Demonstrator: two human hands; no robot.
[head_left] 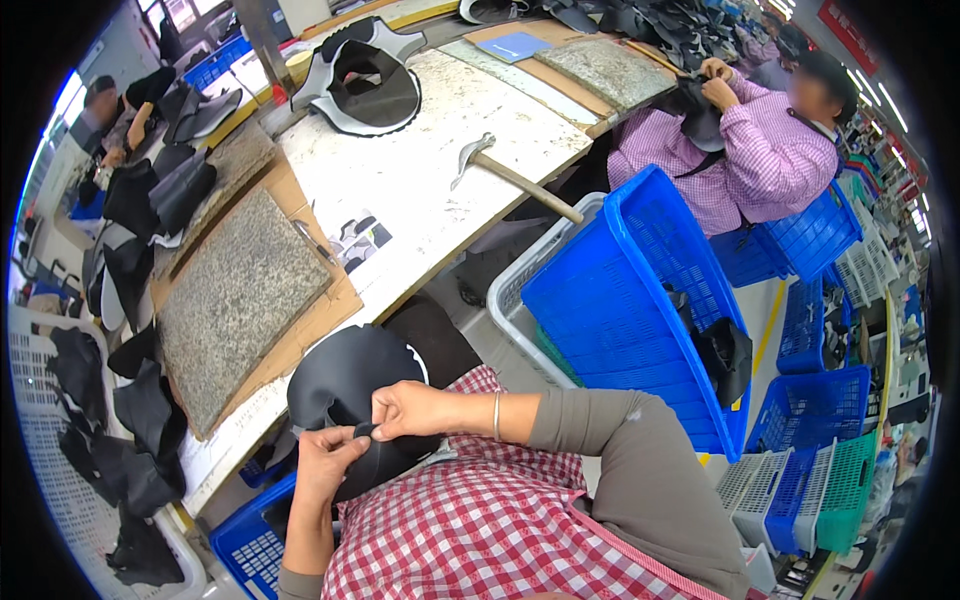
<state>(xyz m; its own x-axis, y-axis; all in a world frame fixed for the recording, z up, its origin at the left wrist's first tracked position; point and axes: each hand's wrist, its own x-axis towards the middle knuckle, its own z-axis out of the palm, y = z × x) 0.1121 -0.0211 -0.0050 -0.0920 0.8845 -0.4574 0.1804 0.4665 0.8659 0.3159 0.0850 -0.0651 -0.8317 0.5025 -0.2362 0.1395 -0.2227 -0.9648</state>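
Note:
A black leather shoe upper (345,365) lies over my lap, close to the table's front edge. My left hand (328,458) is closed, its thumb and fingers pinching a folded edge of the upper. Right beside it, my right hand (402,410) is closed on the same edge, fingertips nearly touching those of the left. Whatever detail sits between the fingertips is too small to make out. On the white table (430,110) lies a hammer (515,183), its wooden handle reaching past the edge. Farther back rests a black-and-white shoe upper (372,85).
A grey stone slab (240,300) lies on cardboard at the left, beside several black leather pieces (130,210). Tilted on a grey crate at the right is a blue crate (630,310) with black pieces inside. A co-worker in a pink checked top (770,150) sits at the far right.

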